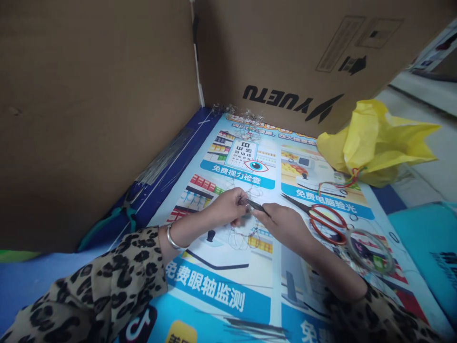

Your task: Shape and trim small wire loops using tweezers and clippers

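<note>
Right grip [285,225] clasps tool [256,206], left grip [228,207] pinches wire [245,238], yellow bag [371,138] conceals its inside.

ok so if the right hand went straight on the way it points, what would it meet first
Most likely the left hand. The dark pointed tool in the right hand leads toward it, though depth and contact are unclear.
</note>
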The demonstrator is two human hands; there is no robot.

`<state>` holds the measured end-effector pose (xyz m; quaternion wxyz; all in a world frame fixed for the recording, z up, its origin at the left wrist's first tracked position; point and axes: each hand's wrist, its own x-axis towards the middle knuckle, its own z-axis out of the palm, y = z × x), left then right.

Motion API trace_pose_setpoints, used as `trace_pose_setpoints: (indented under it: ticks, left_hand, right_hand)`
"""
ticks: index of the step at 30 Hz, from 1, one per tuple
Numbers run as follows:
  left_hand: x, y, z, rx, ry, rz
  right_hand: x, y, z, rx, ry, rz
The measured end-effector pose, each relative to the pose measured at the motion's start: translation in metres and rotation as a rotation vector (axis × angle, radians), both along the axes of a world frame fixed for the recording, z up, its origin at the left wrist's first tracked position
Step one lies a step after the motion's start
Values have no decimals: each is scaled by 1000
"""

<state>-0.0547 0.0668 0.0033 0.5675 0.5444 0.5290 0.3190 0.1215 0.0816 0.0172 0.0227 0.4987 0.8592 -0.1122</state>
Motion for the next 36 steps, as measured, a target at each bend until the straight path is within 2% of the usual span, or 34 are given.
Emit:
trace_pose_setpoints:
  ticks: [5, 9, 11, 15, 17, 19, 21, 23, 25, 27, 29, 32, 36]
  left_hand:
    - [-3, 3, -5, 61, -16, 63]
    - [-8, 7, -8, 68, -35, 111]
    - [-10, 8, -7, 81, -30, 120]
    - [-8, 9, -1, 141, -48, 118]
    - [-5, 9, 3, 162, -42, 128]
    - [-1, 11, 4, 170, -16, 149]
    - [3, 13, 4, 176, 8, 166]
    - [5, 15, 1, 185, 28, 164]
    - [5, 15, -2, 188, 48, 156]
    - [4, 15, -5, 185, 69, 155]
    - [3, 13, -7, 187, 80, 150]
    - [2, 10, -9, 206, 98, 120]
    - [1, 7, -9, 216, 149, 92]
  right_hand:
    - [14, 9, 10, -131, 35, 72]
    - [31, 21, 15, -282, 150, 62]
    - [35, 23, 15, -408, 396, 22]
    - [32, 18, 14, -752, 1105, -137]
    - [29, 15, 15, -915, 1241, -165]
    - [29, 14, 15, -948, 1223, -203]
    - [30, 16, 16, -821, 1089, -242]
    - [33, 20, 16, -541, 850, -249]
    - [35, 21, 18, -249, 575, -186]
    - [35, 19, 21, -51, 364, -59]
    - [33, 14, 25, 90, 221, 62]
    - [28, 6, 29, 329, 24, 132]
    - [24, 1, 27, 453, -96, 168]
